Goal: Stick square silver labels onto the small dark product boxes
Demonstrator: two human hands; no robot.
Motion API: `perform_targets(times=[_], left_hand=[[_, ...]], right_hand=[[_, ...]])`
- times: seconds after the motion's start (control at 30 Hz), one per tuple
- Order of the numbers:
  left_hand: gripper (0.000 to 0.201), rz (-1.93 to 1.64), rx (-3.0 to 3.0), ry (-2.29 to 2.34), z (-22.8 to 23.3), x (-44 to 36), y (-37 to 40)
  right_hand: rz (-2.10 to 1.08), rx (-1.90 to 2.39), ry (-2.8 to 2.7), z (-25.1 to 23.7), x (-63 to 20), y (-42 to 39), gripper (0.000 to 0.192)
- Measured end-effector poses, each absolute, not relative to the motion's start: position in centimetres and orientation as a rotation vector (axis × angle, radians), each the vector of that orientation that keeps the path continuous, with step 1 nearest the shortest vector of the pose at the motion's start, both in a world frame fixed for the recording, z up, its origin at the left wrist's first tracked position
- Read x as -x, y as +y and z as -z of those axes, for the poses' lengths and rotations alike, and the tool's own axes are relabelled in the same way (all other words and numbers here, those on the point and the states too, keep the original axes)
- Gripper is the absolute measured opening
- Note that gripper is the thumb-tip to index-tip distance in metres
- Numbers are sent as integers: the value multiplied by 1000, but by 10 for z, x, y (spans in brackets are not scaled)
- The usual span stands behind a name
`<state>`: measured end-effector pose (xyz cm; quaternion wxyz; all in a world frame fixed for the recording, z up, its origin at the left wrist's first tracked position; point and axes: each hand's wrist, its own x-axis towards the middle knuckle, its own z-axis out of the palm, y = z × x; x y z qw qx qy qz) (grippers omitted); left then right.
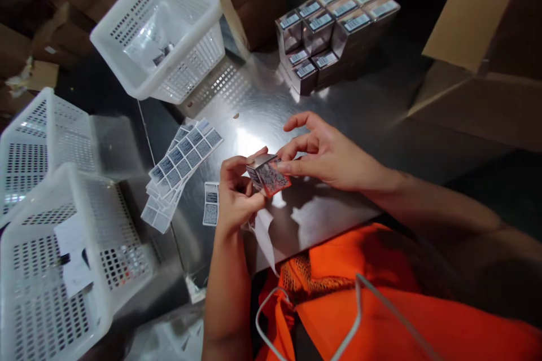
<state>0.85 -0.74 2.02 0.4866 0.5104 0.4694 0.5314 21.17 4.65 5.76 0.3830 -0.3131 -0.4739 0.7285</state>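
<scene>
On the bench (254,93), labelled boxes (332,25) look finished, label sheets (186,157) unpeeled, while left hand (237,194) and right hand (326,153) pinch another box (270,175).

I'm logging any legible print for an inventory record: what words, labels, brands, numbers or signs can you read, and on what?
No word, brand, number or sign can be read here.
Label sheets: rows of dark print, too small and blurred.
Small strip beside the left hand: also too small.
Stacked boxes: barcode-like lines on pale labels, no digits legible.
Held box: fine dark marks, unreadable.
</scene>
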Motion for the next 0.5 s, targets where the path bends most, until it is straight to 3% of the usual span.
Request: perform_targets(times=[0.33,0.5], left_hand=[[51,-1216,-1167,1030,-17,-12,-5],[62,-1074,-1180,1003,-20,-2,-1]], right_hand=[[-1591,1062,-1218,-64,-208,44,72],[-1753,1213,-1399,-47,-215,55,61]])
